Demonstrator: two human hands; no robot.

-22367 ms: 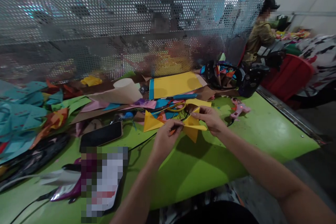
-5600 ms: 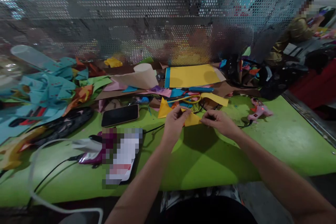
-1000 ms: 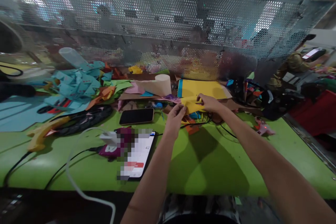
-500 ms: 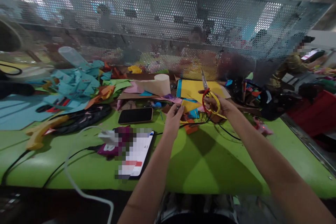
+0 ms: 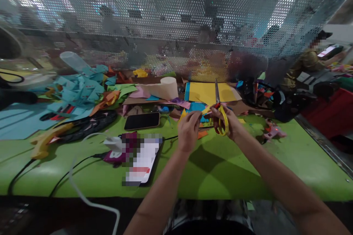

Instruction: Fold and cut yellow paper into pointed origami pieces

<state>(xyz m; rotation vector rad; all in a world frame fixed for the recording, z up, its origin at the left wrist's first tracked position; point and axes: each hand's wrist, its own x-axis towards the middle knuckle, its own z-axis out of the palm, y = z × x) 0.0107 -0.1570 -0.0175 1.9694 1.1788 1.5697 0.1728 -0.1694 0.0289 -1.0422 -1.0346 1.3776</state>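
My right hand (image 5: 230, 123) is closed round the handles of a pair of scissors (image 5: 224, 121), whose handles are red and yellow and whose blades point up and away from me. Between the two hands is a small piece of yellow paper (image 5: 206, 109). My left hand (image 5: 189, 128) pinches this paper, and a yellow corner also shows behind its fingers. The right fingertips are close to the paper's other end; whether they grip it I cannot tell. Behind the hands lie yellow paper sheets (image 5: 201, 92) with a blue edge at their left.
On the green table (image 5: 220, 176) are a dark phone (image 5: 142, 120), a lit phone (image 5: 146, 161) with cables, a yellow glue gun (image 5: 44, 145), blue paper scraps (image 5: 82, 84), a cream paper roll (image 5: 168, 87) and a pink figure (image 5: 273, 131). A perforated metal screen (image 5: 165, 25) stands behind. Another person (image 5: 306, 62) is at right.
Both hands have come closer together and slightly lower. The scissors now stand more upright, and the yellow paper has turned and is largely covered by the fingers.
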